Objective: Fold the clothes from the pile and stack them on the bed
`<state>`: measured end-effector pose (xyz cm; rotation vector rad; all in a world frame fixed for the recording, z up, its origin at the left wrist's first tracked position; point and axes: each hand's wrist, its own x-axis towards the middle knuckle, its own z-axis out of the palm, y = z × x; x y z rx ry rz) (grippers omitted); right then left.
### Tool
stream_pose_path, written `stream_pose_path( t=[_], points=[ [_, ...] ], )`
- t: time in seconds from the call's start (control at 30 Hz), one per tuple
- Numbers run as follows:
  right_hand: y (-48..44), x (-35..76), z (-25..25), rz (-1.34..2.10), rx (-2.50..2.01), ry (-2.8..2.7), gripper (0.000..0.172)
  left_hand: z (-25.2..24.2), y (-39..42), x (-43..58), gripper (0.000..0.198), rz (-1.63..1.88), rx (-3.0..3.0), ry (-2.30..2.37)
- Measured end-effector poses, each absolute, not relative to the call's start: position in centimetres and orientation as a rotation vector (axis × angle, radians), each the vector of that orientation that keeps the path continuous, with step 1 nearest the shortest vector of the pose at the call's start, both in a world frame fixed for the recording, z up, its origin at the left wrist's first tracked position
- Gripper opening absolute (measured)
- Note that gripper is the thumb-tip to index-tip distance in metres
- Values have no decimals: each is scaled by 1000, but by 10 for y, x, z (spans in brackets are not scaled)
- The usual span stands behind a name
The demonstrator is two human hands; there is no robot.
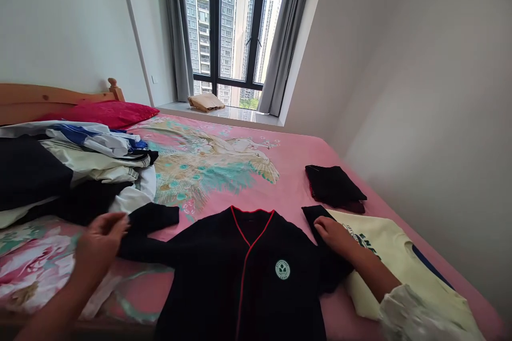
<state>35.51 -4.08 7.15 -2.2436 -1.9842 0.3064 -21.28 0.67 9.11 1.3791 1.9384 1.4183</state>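
Observation:
A black cardigan (212, 277) with red piping at its V-neck and a round pale badge on the chest lies spread, front up, on the pink bed. Its sleeve on the left is bent, with the cuff pointing inward. My left hand (102, 234) is beside that bend, slightly blurred, thumb and fingers drawn together; what they hold, if anything, does not show. On the opposite side, my right hand (330, 232) is closed on the other sleeve, which is folded too. Beneath my right forearm lies a folded cream top (392, 234) with dark lettering.
A heap of clothes (100, 165) in white, blue and black covers the bed's left side. A folded black garment stack (336, 186) lies at the right. Behind are a red pillow (112, 113), a wooden headboard (48, 97) and a window sill with a beige bundle (206, 102).

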Motion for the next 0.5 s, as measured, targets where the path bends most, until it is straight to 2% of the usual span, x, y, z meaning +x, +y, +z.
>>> stream_pose_path(
  t=[0.13,0.2,0.37,0.5],
  points=[
    [3,316,44,465,-2199,-1963,34,75,48,-128,42,847,1861,1573],
    [17,307,29,522,-2234,-1931,39,57,67,-98,45,676,1947,1513],
    [29,303,9,579,-2341,-1803,37,15,95,-77,34,640,1868,1560],
    [33,299,7,576,-2362,-1715,30,10,103,-87,27,675,1771,1567]
  ],
)
